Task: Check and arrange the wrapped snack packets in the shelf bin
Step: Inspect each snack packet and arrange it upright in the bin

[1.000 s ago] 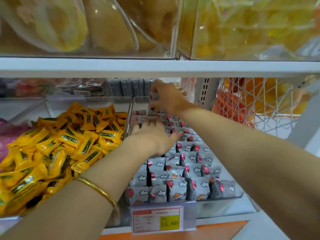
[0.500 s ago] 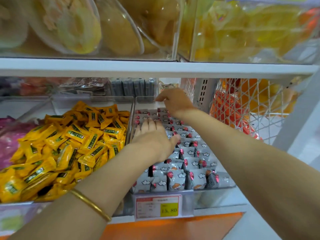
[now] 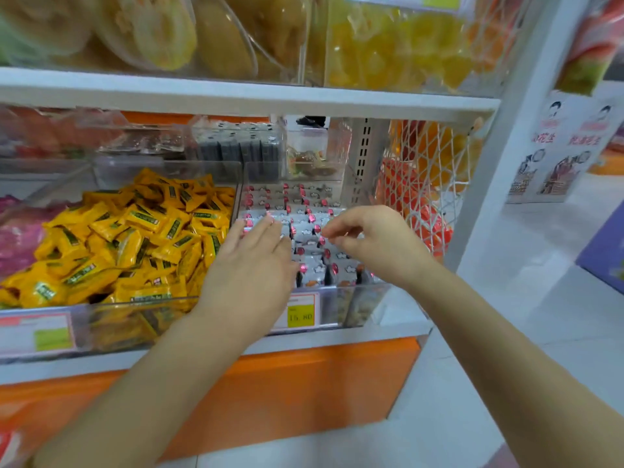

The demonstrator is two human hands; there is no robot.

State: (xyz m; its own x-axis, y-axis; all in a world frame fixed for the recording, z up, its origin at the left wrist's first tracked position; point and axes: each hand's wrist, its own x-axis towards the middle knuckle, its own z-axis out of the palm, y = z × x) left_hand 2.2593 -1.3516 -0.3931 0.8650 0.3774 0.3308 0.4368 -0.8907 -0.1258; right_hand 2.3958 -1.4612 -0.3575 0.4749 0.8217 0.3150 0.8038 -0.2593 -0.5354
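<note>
**A:** Nearest us is the clear bin point(image 3: 354, 302), with a yellow price label point(image 3: 300, 310) on its front wall. Both arms reach in over it.

**B:** The left hand point(image 3: 250, 265) is flat, fingers straight and together. It lies over the left rows of grey cloud-print snack packets point(image 3: 312, 211) and holds nothing.

**A:** And the right hand point(image 3: 374, 244)?

**B:** Its fingers are curled in toward the thumb, just above the middle rows. Whether a packet is pinched in there, I can't tell.

**A:** So what makes this step go well?

**B:** I'd use that flat palm as a light fence so the left rows can't topple. The right hand can then lift one packet at a time and set it upright, print forward. Gentle pressure, too, since those wrappers look slippery.

**A:** The rows farther back look neatly filed already.

**B:** They do, so I'd leave them alone. Watch the yellow packets point(image 3: 135, 238) next door as well. They're heaped against the divider and could slide across.
</note>
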